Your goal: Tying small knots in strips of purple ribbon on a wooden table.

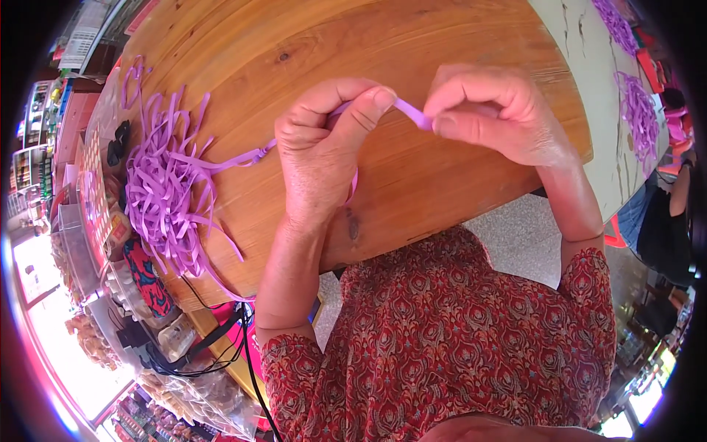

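Note:
A narrow purple ribbon (412,113) is stretched between my two hands above the wooden table. My left hand (324,140) pinches it between thumb and forefinger, the other fingers curled in. My right hand (501,114) grips the ribbon's right end between thumb and fingertips. From my left hand the ribbon runs leftward past a small knot (259,154) to a tangled heap of purple ribbons (169,191) on the table's left side. A loose strand (353,188) hangs below my left palm.
The round wooden table (442,44) has a pale marbled surface (589,96) at its right, bearing another purple ribbon heap (639,118). Bags and boxes crowd the left edge, with black cables (243,331) hanging nearby. A person in dark clothing (659,228) is at the far right.

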Available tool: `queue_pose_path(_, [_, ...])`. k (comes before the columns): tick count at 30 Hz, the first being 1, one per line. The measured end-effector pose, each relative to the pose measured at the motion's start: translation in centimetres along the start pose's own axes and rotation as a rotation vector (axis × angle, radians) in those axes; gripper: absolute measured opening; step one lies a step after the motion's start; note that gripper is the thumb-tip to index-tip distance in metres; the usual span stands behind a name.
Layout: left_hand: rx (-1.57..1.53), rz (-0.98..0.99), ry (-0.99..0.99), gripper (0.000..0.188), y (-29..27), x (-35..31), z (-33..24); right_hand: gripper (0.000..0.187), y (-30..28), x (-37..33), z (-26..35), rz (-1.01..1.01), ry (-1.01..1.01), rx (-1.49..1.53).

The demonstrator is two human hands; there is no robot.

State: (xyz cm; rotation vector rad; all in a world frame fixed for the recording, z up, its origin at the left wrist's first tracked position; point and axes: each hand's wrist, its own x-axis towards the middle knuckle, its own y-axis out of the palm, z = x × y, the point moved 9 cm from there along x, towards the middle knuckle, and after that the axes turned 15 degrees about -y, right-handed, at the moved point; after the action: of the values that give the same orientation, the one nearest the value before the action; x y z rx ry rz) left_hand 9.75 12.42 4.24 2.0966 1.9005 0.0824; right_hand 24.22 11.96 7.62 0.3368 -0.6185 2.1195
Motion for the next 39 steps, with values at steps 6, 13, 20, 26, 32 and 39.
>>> queue_pose_path(6, [-0.205,0.139,-0.02,0.011,1.3,0.1,0.8,0.018,1.1,-0.7,-2.2,-0.279,0.041,0.824])
queue_pose_path(13, [-0.349,0.143,-0.021,0.01,1.0,0.3,1.0,0.027,3.0,0.0,-2.1,-0.266,0.029,1.09])
queue_pose_path(20, [-0.253,0.115,0.109,0.013,1.0,-0.3,0.4,0.028,1.1,0.5,-2.0,-0.336,0.03,0.281])
queue_pose_path(26, [-0.059,0.05,0.232,0.014,1.0,-0.6,0.1,0.034,1.0,1.0,2.0,-0.167,-0.289,-0.53])
queue_pose_path(32, [-0.163,0.062,0.117,0.01,1.0,-0.2,0.9,0.041,2.0,0.9,3.1,-0.152,-0.457,-0.855])
queue_pose_path(39, [0.102,-0.045,0.258,0.004,0.8,-0.6,0.3,0.03,1.2,1.0,2.5,-0.201,-0.328,-0.612])
